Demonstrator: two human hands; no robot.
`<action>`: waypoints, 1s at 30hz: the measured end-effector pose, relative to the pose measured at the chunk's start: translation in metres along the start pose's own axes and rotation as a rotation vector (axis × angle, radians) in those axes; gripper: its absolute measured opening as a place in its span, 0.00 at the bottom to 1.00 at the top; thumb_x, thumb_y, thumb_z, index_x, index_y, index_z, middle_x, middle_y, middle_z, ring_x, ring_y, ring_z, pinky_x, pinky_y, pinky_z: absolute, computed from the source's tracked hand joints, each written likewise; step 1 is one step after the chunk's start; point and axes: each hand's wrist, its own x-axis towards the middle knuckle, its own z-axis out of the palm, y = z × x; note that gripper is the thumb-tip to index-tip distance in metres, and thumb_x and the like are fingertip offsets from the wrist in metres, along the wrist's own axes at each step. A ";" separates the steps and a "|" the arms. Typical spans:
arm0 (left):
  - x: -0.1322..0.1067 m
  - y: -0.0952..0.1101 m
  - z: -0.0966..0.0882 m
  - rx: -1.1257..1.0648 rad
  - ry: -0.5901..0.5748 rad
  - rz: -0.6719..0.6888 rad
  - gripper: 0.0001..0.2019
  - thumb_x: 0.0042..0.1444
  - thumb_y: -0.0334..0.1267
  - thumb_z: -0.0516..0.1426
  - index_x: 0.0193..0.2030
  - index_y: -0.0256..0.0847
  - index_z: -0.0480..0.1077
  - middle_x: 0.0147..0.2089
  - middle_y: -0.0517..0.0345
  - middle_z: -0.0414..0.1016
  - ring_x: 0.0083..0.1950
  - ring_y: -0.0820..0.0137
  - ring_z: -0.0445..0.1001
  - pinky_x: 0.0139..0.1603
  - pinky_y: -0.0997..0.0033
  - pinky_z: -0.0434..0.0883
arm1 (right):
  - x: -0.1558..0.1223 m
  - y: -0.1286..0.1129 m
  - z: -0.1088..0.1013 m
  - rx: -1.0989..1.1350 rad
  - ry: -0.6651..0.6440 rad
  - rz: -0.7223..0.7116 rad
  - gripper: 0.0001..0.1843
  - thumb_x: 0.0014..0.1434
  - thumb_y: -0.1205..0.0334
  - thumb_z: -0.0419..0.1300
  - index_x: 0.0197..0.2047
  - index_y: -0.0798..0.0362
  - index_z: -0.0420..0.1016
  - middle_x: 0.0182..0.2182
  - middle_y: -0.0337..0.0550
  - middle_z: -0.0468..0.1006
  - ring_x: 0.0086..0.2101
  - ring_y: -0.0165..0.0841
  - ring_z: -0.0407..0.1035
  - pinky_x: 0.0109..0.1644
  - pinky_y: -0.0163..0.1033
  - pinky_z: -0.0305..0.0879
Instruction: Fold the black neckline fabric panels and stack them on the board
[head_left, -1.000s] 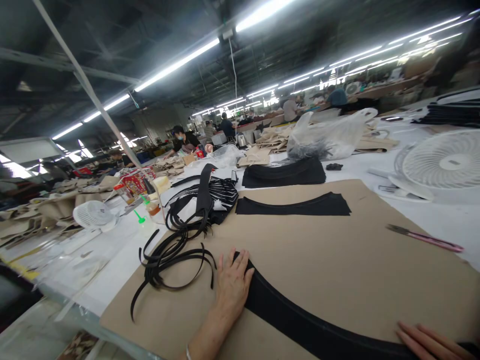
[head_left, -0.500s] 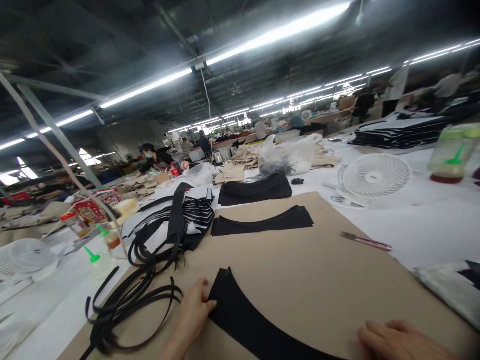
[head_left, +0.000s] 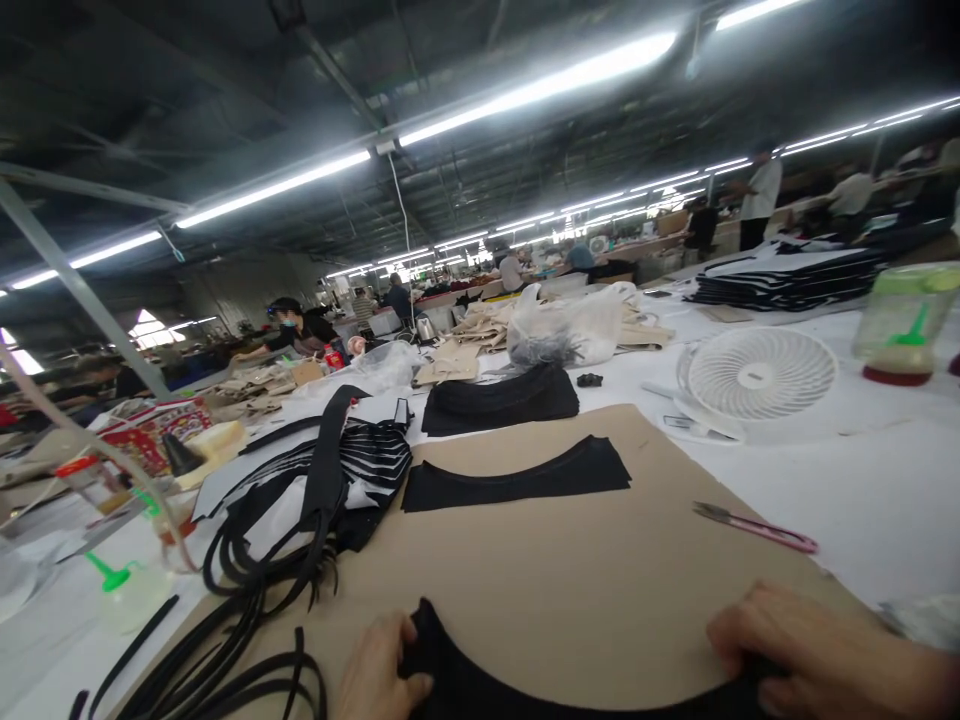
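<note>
- Black, matt material makes up the curved strip [head_left: 461, 680], which lies at the near edge of the scene, over the brown sheet [head_left: 547, 570].
- Its far edge dips in a smooth hollow between two raised ends; the left end rises to a blunt, dark tip.
- The surface looks plain and dark all over; the near edge runs out of view, so its full width cannot be told.
- The left hand [head_left: 382, 665] pinches the strip's left end, thumb on the near side and fingers bent over the far side.
- The right hand [head_left: 795, 640], slightly blurred, grips the strip towards its right end, with fingers curled and thumb below.
- The two hands are well apart, the strip spanning between them.
- Farther off on the sheet lies a similar black piece [head_left: 517, 482], hollowed along its far edge, with layered corners.
- Black straps [head_left: 251, 620] loop at the near left; pink-handled snips [head_left: 757, 525] lie to the right.
</note>
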 end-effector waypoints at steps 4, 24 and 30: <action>0.011 -0.004 -0.002 0.062 0.073 0.073 0.08 0.40 0.29 0.56 0.29 0.42 0.66 0.40 0.58 0.71 0.47 0.64 0.70 0.48 0.69 0.65 | 0.046 -0.005 -0.041 0.125 -0.229 0.008 0.18 0.44 0.69 0.56 0.36 0.39 0.77 0.35 0.38 0.78 0.38 0.41 0.74 0.41 0.44 0.71; 0.210 0.039 -0.045 -0.297 0.544 0.106 0.25 0.50 0.26 0.56 0.57 0.39 0.64 0.47 0.49 0.75 0.50 0.59 0.74 0.53 0.61 0.68 | 0.251 0.053 -0.030 -0.247 -0.197 0.039 0.17 0.54 0.71 0.51 0.39 0.48 0.79 0.37 0.47 0.80 0.41 0.41 0.72 0.48 0.48 0.56; 0.197 0.050 -0.024 -0.064 0.729 0.110 0.25 0.56 0.24 0.50 0.62 0.32 0.61 0.60 0.35 0.63 0.62 0.53 0.64 0.60 0.52 0.62 | 0.262 0.047 -0.020 -0.329 -0.100 0.045 0.12 0.57 0.70 0.53 0.37 0.54 0.78 0.40 0.56 0.77 0.44 0.47 0.70 0.47 0.51 0.57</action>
